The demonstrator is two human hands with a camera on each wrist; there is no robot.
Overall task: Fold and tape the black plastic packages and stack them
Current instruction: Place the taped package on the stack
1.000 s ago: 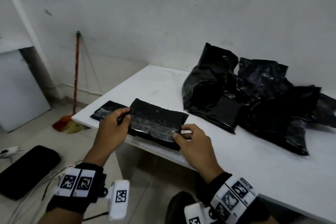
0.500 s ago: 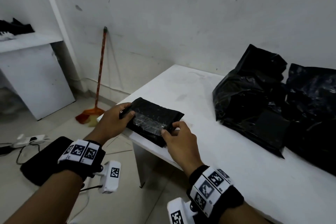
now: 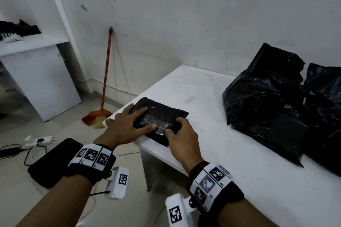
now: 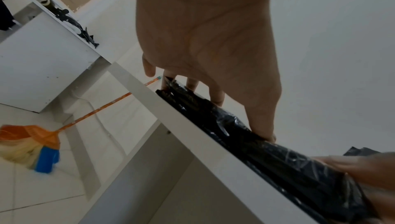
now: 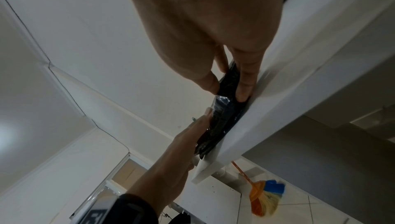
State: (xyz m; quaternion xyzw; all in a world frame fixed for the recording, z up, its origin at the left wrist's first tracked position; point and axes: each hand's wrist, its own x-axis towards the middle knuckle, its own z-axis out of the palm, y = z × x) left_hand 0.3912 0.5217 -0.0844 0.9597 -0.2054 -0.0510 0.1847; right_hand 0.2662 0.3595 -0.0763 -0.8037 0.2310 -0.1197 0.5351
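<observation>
Head view first: my left hand (image 3: 124,127) lies flat on the folded black package (image 3: 162,116), fingers straight and spread, pressing down across the clear tape (image 3: 156,123) that runs along its top. My right hand (image 3: 181,135) has the package's near right corner, thumb and fingers curled round it in a pinch. From the right wrist view that pinch is plain: thumb on one face, fingers (image 5: 248,82) on the other, the black plastic (image 5: 228,82) clamped between them right at the table's edge. From the left wrist view my left fingers (image 4: 260,123) run out straight along the top of the package (image 4: 267,151), and the package sits flush against the front lip of the table (image 4: 192,121).

So the package is on the near left corner of the white table (image 3: 239,162), under my left palm and just ahead of my right wrist. Its near edge runs along the table's front edge; the table's left edge is just beside my left thumb. Off to the right, well apart, sits a heap of loose black bags (image 3: 273,105), with bare tabletop between it and my hands. Past the left edge there is only floor, with a broom (image 3: 106,86) leaning on the wall and a black pad (image 3: 53,160) lying below.
</observation>
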